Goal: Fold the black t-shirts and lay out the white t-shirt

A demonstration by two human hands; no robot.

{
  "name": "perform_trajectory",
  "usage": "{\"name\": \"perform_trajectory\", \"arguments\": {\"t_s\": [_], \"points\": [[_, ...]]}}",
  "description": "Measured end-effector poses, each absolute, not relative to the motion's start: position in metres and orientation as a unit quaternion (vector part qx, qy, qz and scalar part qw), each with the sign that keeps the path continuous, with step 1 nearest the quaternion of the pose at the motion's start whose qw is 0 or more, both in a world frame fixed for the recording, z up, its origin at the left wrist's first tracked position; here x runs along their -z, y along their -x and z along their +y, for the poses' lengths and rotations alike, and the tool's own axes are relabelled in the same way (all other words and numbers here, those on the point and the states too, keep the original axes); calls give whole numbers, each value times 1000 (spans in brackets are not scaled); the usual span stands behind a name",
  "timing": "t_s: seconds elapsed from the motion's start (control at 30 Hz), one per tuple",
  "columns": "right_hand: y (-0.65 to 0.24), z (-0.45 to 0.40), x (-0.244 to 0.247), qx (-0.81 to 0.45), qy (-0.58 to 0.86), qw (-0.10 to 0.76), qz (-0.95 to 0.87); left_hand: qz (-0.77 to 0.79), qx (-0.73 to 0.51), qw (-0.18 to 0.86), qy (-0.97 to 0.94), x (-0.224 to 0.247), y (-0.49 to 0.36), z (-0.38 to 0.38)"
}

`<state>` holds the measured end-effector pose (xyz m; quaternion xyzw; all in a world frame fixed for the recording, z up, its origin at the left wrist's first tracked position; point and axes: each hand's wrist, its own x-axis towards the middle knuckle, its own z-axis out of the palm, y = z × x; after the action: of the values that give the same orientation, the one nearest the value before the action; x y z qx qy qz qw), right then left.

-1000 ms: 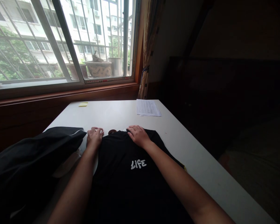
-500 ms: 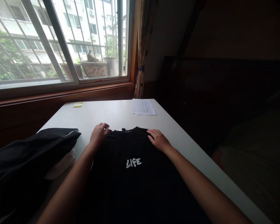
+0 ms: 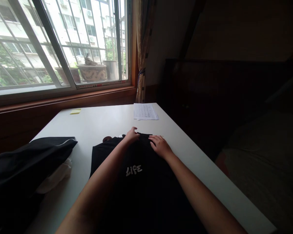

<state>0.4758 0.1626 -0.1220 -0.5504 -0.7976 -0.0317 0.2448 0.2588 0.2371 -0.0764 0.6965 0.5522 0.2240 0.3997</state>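
A black T-shirt [image 3: 136, 195] with white lettering lies spread on the table, its far edge away from me. My left hand [image 3: 132, 135] is over the middle of that far edge, fingers apart and nothing visible in them; whether it touches the cloth I cannot tell. Flat on the shirt's far right corner rests my right hand [image 3: 160, 146], fingers stretched out. A dark brown round object [image 3: 107, 138] peeks out past the shirt's far left edge. Beside it a small white-and-black item [image 3: 121, 135] is partly hidden by the shirt and my left arm.
A heap of dark cloth [image 3: 31, 159] with a light piece [image 3: 55, 177] under it lies on the left of the white table [image 3: 104, 117]. Written sheets of paper [image 3: 145, 111] and yellow sticky notes [image 3: 75, 111] sit at the far edge, below a barred window [image 3: 88, 39].
My left hand has moved right, from the shirt's far left corner to the middle of its far edge. My right hand stays at the far right corner. The whole view has shifted slightly.
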Motion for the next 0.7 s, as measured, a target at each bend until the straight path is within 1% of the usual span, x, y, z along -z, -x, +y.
{"name": "perform_trajectory", "arguments": {"t_s": [0.17,0.43,0.7], "points": [[-477,163,123,26,552,252,-794,582,-225,428,-654,79,-270,246],[-478,164,123,15,558,248,-792,613,-244,406,-632,81,-278,250],[-478,163,121,12,563,245,-789,586,-283,464,-601,83,-277,248]]}}
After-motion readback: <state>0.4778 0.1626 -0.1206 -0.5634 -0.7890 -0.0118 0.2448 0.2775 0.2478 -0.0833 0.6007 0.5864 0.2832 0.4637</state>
